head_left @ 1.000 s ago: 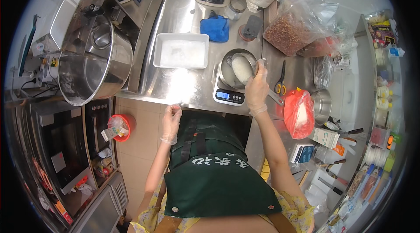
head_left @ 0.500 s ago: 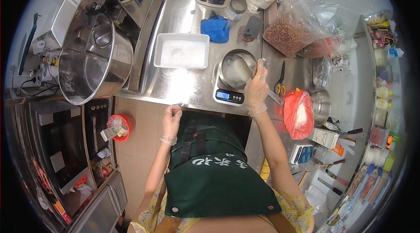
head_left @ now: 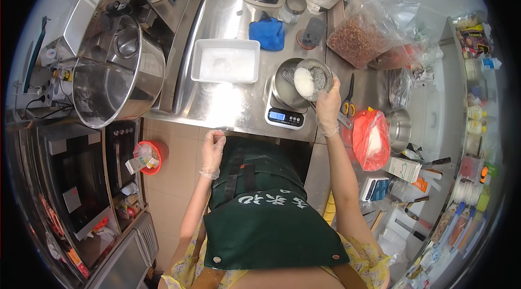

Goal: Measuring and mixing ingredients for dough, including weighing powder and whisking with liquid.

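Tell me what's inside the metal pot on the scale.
A pale, cloudy layer and what look like whisk wires show in the pot. The round scoop held in the right hand covers the pot's right side, so whatever lies beneath cannot be seen.

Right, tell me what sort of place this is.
Probably a working kitchen, perhaps for baking, though that part is less certain. A steel counter holds a digital scale with a metal pan on it, and a big steel pot stands at the left.

Metal pot (head_left: 284,67) partly hidden behind the round vessel (head_left: 321,75) with indistinct white contents (head_left: 304,81), perhaps powder.
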### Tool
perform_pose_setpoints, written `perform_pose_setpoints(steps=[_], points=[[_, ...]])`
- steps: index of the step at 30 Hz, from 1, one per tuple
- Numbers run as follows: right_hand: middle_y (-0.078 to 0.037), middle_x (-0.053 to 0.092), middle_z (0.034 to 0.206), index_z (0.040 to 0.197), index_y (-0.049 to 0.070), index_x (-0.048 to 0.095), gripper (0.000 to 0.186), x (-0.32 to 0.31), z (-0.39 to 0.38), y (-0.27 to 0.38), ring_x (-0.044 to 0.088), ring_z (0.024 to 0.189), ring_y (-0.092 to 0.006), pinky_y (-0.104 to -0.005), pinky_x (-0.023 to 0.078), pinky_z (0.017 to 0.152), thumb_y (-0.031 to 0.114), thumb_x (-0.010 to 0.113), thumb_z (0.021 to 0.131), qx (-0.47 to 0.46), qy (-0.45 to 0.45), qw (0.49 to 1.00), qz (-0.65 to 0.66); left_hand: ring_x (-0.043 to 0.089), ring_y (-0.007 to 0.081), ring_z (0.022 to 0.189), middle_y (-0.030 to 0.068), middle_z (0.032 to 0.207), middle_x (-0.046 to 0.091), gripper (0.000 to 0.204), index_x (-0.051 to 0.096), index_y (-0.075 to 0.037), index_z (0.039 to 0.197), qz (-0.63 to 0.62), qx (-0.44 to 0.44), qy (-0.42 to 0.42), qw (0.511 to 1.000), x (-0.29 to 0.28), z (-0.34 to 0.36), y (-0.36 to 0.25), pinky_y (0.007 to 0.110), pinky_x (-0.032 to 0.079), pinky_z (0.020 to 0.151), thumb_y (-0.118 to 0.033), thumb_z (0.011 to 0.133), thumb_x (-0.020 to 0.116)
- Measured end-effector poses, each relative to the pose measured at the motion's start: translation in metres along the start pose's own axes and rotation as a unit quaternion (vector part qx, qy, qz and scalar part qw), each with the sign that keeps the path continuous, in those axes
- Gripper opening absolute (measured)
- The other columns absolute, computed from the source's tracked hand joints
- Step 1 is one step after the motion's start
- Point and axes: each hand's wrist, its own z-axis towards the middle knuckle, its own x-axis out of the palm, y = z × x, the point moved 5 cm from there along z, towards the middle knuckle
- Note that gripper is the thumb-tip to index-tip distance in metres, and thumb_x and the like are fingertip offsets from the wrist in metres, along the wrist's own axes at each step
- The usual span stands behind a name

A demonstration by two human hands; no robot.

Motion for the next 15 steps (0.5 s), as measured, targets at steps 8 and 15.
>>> perform_pose_setpoints(steps=[8,15], points=[[-0.025,0.054,0.125,0.134,0.002,0.040,0.056,-0.002,-0.005,0.016,0.053,0.114,-0.0412,-0.0441,0.042,0.095,0.001,0.048,0.079,-0.020,0.008,1.000,0.009,0.058,0.0154,0.082,0.0061,0.092,0.062,0.014,0.057,-0.002,0.097,0.003,-0.004,0.001,1.000,0.001,0.002,0.002,0.029,0.047,0.077,-0.010,0.086,0.060],[-0.018,0.053,0.122,0.136,0.005,0.039,0.059,0.011,-0.026,0.042,0.062,0.091,-0.0408,-0.0485,0.049,0.078,0.001,0.053,0.079,-0.091,0.002,0.981,-0.169,0.058,0.0156,0.082,0.0061,0.091,0.062,0.015,0.057,-0.002,0.097,0.012,-0.008,0.006,1.000,0.001,0.002,0.006,0.029,0.047,0.077,-0.011,0.086,0.060]])
